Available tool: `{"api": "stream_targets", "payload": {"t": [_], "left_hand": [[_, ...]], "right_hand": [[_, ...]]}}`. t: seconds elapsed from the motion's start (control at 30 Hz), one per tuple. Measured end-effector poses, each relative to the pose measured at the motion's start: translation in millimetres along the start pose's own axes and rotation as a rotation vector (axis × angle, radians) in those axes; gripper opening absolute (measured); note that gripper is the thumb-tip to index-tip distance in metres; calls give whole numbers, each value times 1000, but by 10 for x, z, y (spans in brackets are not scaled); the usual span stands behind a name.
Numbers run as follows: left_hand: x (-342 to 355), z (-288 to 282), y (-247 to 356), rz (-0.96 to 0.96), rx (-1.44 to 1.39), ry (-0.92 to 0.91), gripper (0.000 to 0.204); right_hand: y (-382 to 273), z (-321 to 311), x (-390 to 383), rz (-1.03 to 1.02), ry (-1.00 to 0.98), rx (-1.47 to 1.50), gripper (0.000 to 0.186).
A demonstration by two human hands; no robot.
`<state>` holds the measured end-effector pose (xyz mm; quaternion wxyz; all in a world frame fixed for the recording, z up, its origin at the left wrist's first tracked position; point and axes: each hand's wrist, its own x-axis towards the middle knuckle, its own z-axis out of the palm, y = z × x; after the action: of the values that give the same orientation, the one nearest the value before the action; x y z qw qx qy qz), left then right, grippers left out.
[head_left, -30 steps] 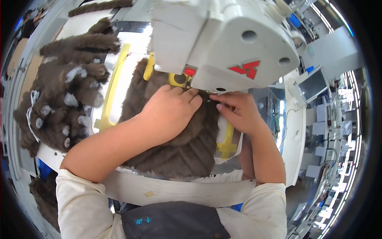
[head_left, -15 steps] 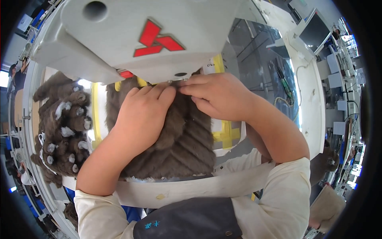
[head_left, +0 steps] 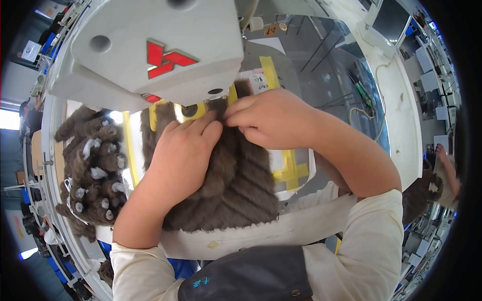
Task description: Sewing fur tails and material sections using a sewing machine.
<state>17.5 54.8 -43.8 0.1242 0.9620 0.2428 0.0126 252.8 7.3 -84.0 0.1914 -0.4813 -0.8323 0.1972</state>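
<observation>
A piece of brown plush fabric (head_left: 236, 195) lies spread before me, its pile in slanting ridges. Its far end narrows under the white machine head (head_left: 201, 75), which looks like a sewing machine's. My left hand (head_left: 183, 155) rests on a raised fold of it, fingers bent and fingertips pressed onto the fabric. From the right, my right hand (head_left: 276, 120) pinches it with thumb and fingers beside the left fingertips. Both sets of fingertips are just below the machine head; what lies between them is mostly hidden.
Several brown stuffed plush pieces (head_left: 93, 170) with white filling showing are heaped at the left. Yellow tape (head_left: 291, 173) marks the white plate around the fabric. A clear sheet (head_left: 326, 65) and green-handled snips (head_left: 362, 94) are at the right. A monitor (head_left: 389, 22) stands at the far right.
My view has shifted, so the machine head appears farther left and more of the plate beyond it shows. Both hands keep their hold close together on the fabric.
</observation>
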Motion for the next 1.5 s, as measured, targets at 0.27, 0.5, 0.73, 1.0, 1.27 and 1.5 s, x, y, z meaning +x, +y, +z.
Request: {"api": "stream_targets", "payload": {"t": [0.27,0.5,0.73,1.0,1.27,1.5], "left_hand": [[-56,-10,69,84,65,-11,44],[-41,43,69,44,-66,-13,69],[-138,-4,-50,28,-142,15,66],[-194,136,-164,59,-167,107,53],[-207,237,-215,133,-221,228,49],[-181,192,-105,240,-281,190,32]], "right_hand": [[-75,-74,-14,17,-104,-45,24],[-39,-104,-51,19,-112,-51,23],[122,-50,-57,-111,44,129,25],[-155,-193,-23,134,30,52,16],[-18,-288,-4,237,11,-69,16],[518,-747,-292,698,482,-365,39]]}}
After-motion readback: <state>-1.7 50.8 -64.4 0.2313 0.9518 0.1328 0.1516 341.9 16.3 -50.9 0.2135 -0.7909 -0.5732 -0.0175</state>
